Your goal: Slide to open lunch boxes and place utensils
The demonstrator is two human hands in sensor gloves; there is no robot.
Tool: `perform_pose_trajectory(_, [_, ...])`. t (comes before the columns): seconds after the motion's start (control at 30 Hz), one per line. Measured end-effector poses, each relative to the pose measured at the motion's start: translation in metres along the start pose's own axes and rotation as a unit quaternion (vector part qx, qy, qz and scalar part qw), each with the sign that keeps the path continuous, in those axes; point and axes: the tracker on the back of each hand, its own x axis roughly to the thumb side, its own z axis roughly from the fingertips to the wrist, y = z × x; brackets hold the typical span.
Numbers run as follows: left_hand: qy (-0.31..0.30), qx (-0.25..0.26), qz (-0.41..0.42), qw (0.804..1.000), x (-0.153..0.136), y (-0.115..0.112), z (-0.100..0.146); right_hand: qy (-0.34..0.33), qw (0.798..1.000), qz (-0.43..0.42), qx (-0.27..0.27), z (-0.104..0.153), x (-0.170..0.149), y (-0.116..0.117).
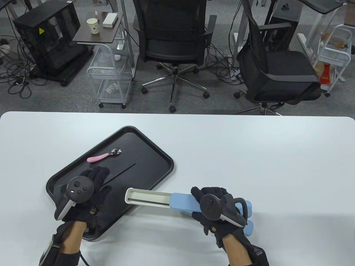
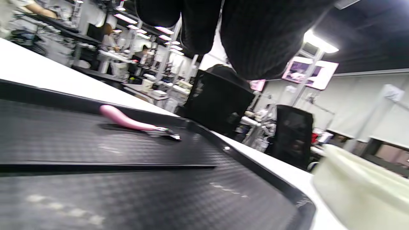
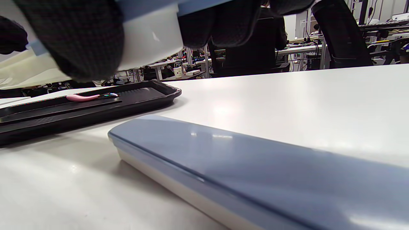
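A black tray (image 1: pixel 149 155) holds a pink-handled spoon (image 1: pixel 104 155) and one black chopstick (image 1: pixel 122 171). My left hand (image 1: pixel 98 173) hovers over the tray by the chopstick's near end, its fingers (image 2: pixel 255 38) loose and holding nothing. My right hand (image 1: pixel 199 199) grips the blue lid (image 1: pixel 181 201) of a slid-open lunch box. Its cream inner drawer (image 1: pixel 147 197) sticks out to the left over the tray's edge, with a dark chopstick lying inside. In the right wrist view the held box (image 3: pixel 150 35) is above the table.
A second, closed blue box (image 1: pixel 249 227) lies on the white table under my right hand, and shows large in the right wrist view (image 3: pixel 255 166). Office chairs and carts stand beyond the far table edge.
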Motion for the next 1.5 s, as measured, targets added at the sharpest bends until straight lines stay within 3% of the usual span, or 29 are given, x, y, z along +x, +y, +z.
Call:
perform_pose_trajectory(0.2, [0.097,-0.022,-0.060,0.993,-0.014,-0.004,-0.020,0.002,1.000,-0.003,-0.001,0.001,-0.003,-0.001])
perform_pose_trajectory(0.57, [0.190,-0.072,-0.144,0.968,-0.022,-0.033,-0.046,-0.004,1.000,-0.009,0.004,0.001,-0.003,-0.002])
perform_pose_trajectory(0.93, [0.231,-0.126,-0.205,0.943,-0.039,-0.065,-0.053,0.005,1.000,-0.012,0.011,0.002,-0.007,-0.002])
perform_pose_trajectory(1.5, [0.187,-0.112,-0.303,0.928,-0.023,-0.080,-0.058,0.005,1.000,-0.014,0.021,0.002,-0.009,-0.001])
